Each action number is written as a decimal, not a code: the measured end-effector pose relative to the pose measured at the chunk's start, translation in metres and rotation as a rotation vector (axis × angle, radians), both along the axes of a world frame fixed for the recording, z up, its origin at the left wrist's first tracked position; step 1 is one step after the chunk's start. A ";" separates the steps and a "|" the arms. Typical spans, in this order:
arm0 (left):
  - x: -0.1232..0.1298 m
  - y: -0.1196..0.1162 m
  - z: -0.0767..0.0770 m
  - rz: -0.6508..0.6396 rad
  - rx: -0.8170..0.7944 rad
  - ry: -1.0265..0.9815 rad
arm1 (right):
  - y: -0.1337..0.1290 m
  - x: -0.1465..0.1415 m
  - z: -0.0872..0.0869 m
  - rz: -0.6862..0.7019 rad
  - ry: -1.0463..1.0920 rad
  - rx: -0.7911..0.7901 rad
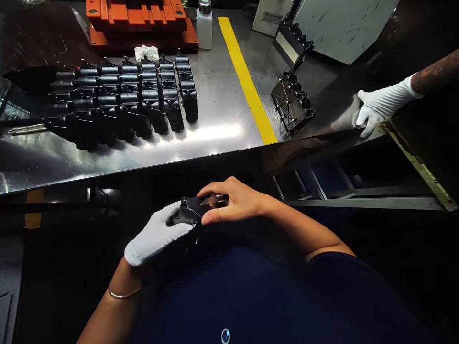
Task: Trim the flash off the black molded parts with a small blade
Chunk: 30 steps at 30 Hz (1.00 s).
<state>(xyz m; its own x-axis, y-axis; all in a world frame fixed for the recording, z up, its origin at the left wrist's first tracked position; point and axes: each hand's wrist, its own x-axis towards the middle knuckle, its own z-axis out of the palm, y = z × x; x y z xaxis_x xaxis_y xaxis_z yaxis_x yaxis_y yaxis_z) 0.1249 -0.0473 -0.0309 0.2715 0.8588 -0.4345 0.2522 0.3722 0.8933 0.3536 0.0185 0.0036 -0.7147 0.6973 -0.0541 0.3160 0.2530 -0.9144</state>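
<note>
My left hand (155, 235), in a white glove, is closed around a black moulded plastic part (185, 215) in front of my body, below the table's front edge. My bare right hand (241, 198) grips a small pointed blade (208, 201) between thumb and fingers. Its tip points left, right by the part; whether it touches the surface I cannot tell. The blade's handle is mostly hidden in my fingers, and the part's lower side is lost in shadow.
Rows of similar black parts (122, 98) stand on the metal table (222, 119). Behind them are an orange fixture (143, 38) and a bottle (204, 28). Right of the yellow tape (247, 81) lie more black parts (292, 102). Another person's gloved hand (387, 102) rests at the right edge.
</note>
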 end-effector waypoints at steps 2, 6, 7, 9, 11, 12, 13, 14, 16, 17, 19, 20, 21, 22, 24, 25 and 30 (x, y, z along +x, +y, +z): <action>0.003 0.001 0.001 -0.009 0.088 0.106 | -0.003 -0.005 0.000 0.013 -0.119 -0.057; 0.005 -0.002 -0.011 0.521 0.371 0.314 | -0.006 -0.009 -0.019 -0.310 -0.054 -0.151; 0.005 -0.003 -0.015 0.713 0.379 0.278 | -0.007 -0.010 -0.025 -0.429 0.013 -0.177; 0.008 -0.007 -0.022 0.908 0.283 0.099 | -0.009 -0.012 -0.037 -0.616 0.150 -0.234; 0.015 -0.009 -0.024 0.806 0.073 -0.185 | -0.014 -0.019 -0.045 -0.682 0.240 -0.300; 0.020 -0.010 -0.024 0.734 -0.031 -0.316 | -0.017 -0.023 -0.048 -0.657 0.256 -0.331; 0.025 -0.010 -0.023 0.704 -0.128 -0.455 | -0.021 -0.027 -0.049 -0.599 0.253 -0.352; 0.030 -0.009 -0.020 0.747 -0.203 -0.577 | -0.024 -0.031 -0.050 -0.532 0.246 -0.356; 0.037 -0.007 -0.014 0.872 -0.323 -0.765 | -0.030 -0.036 -0.050 -0.463 0.233 -0.272; 0.039 -0.005 -0.010 0.914 -0.377 -0.852 | -0.033 -0.036 -0.051 -0.476 0.226 -0.177; 0.041 -0.002 -0.002 0.962 -0.480 -1.012 | -0.036 -0.035 -0.053 -0.526 0.210 0.089; 0.041 0.000 0.001 0.983 -0.523 -1.074 | -0.037 -0.033 -0.054 -0.523 0.205 0.236; 0.041 0.001 0.004 1.005 -0.558 -1.113 | -0.038 -0.032 -0.055 -0.497 0.203 0.373; 0.041 0.001 0.007 1.026 -0.582 -1.131 | -0.039 -0.031 -0.057 -0.457 0.209 0.494; 0.042 0.002 0.009 1.055 -0.606 -1.123 | -0.040 -0.030 -0.059 -0.404 0.218 0.676; 0.043 0.002 0.010 1.065 -0.610 -1.110 | -0.040 -0.030 -0.060 -0.400 0.215 0.735; 0.045 0.002 0.007 1.054 -0.605 -1.108 | -0.039 -0.032 -0.057 -0.403 0.152 0.805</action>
